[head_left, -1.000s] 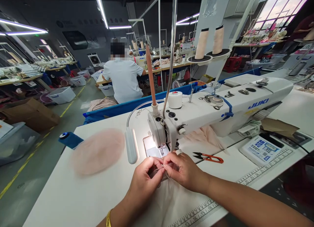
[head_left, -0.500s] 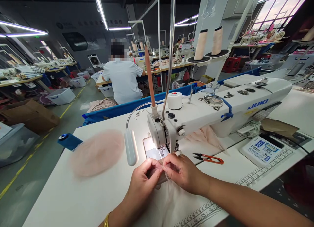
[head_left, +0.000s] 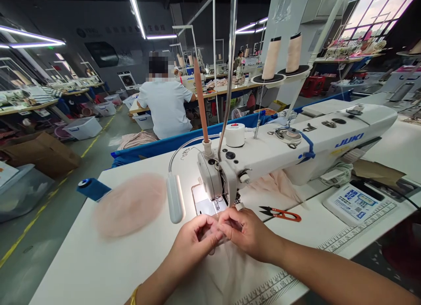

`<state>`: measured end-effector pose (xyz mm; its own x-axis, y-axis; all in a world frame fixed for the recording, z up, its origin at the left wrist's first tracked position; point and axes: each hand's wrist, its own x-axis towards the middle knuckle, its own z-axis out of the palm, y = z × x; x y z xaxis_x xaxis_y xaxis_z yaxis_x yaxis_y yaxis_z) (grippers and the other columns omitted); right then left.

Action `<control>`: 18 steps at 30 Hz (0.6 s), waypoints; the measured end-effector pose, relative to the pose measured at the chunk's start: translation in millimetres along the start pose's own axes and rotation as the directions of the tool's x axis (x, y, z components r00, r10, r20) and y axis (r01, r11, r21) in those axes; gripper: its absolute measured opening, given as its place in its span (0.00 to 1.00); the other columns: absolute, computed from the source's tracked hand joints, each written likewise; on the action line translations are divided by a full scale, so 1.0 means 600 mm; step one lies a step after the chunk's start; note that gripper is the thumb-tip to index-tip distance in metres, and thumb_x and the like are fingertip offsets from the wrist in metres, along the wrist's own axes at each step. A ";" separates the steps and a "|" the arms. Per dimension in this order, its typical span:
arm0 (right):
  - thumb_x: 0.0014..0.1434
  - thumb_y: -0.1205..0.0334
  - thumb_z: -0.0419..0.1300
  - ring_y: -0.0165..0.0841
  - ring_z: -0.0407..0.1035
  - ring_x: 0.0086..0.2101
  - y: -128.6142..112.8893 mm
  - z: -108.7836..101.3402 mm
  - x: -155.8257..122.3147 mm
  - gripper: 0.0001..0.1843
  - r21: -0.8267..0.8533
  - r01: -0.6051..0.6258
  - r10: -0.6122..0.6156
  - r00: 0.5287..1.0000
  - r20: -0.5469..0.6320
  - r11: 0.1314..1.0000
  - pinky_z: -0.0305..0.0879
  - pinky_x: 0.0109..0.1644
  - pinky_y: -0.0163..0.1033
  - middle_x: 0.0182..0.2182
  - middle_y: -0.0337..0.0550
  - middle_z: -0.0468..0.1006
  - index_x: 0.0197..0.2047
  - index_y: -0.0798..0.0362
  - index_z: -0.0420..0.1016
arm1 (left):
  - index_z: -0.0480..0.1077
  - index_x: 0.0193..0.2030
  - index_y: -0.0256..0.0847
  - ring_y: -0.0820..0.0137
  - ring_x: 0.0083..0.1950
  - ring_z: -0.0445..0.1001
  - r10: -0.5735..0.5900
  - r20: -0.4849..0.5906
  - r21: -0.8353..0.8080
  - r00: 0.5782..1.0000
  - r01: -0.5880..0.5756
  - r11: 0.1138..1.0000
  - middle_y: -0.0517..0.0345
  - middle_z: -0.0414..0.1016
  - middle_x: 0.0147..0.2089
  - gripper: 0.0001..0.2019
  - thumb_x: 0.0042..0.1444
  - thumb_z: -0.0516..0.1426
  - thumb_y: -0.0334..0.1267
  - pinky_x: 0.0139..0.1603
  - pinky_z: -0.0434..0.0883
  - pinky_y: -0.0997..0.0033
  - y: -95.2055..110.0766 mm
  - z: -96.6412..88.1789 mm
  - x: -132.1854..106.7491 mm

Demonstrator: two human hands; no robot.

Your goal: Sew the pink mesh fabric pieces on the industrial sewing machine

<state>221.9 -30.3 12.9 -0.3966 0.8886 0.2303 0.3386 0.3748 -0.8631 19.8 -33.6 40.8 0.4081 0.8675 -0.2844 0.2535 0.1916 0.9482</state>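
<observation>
My left hand (head_left: 194, 243) and my right hand (head_left: 246, 232) meet fingertip to fingertip just in front of the needle of a white Juki sewing machine (head_left: 296, 149). Both pinch the edge of a pale pink fabric piece (head_left: 226, 265) that lies on the white table (head_left: 82, 261) and runs back under my wrists. The presser foot (head_left: 216, 204) stands a little beyond my fingers, lit by the machine's lamp (head_left: 174, 199).
Orange-handled thread snips (head_left: 279, 214) lie right of my hands. A round pink fabric pad (head_left: 131, 204) and a blue thread cone (head_left: 94, 188) sit to the left. A control panel (head_left: 358, 202) is at the right. A person in a white shirt (head_left: 166, 105) sits at the bench ahead.
My hands have crept slightly toward the needle while keeping their pinch on the fabric edge. Nothing else on the table has moved.
</observation>
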 end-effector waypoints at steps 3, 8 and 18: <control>0.69 0.58 0.57 0.32 0.66 0.28 0.004 0.002 0.000 0.10 -0.034 -0.003 0.002 1.000 -0.026 0.999 0.60 0.36 0.38 0.25 0.34 0.72 0.35 0.49 0.72 | 0.70 0.33 0.41 0.69 0.29 0.67 -0.010 -0.051 -0.016 0.999 0.010 1.000 0.61 0.69 0.27 0.23 0.56 0.64 0.61 0.32 0.68 0.70 -0.016 0.004 0.004; 0.66 0.61 0.59 0.33 0.66 0.29 0.010 0.007 0.000 0.06 -0.049 -0.012 0.010 0.999 -0.042 0.999 0.60 0.37 0.38 0.26 0.34 0.73 0.35 0.48 0.72 | 0.69 0.32 0.42 0.70 0.29 0.68 0.099 -0.109 0.019 0.989 -0.098 0.995 0.60 0.71 0.29 0.19 0.58 0.63 0.56 0.30 0.68 0.71 -0.032 0.008 0.007; 0.68 0.63 0.58 0.33 0.68 0.30 0.007 0.004 0.000 0.09 -0.071 0.087 -0.091 0.994 -0.056 0.994 0.61 0.39 0.39 0.29 0.36 0.77 0.33 0.48 0.72 | 0.66 0.33 0.43 0.72 0.26 0.65 0.060 -0.225 -0.002 0.973 -0.062 0.998 0.66 0.66 0.24 0.17 0.55 0.66 0.52 0.27 0.65 0.74 -0.032 0.020 0.007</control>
<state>221.5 -29.3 8.1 -0.3774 0.8643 0.3325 0.3625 0.4683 -0.8058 27.3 -39.0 19.7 0.2149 0.9585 -0.1875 0.2259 0.1380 0.9643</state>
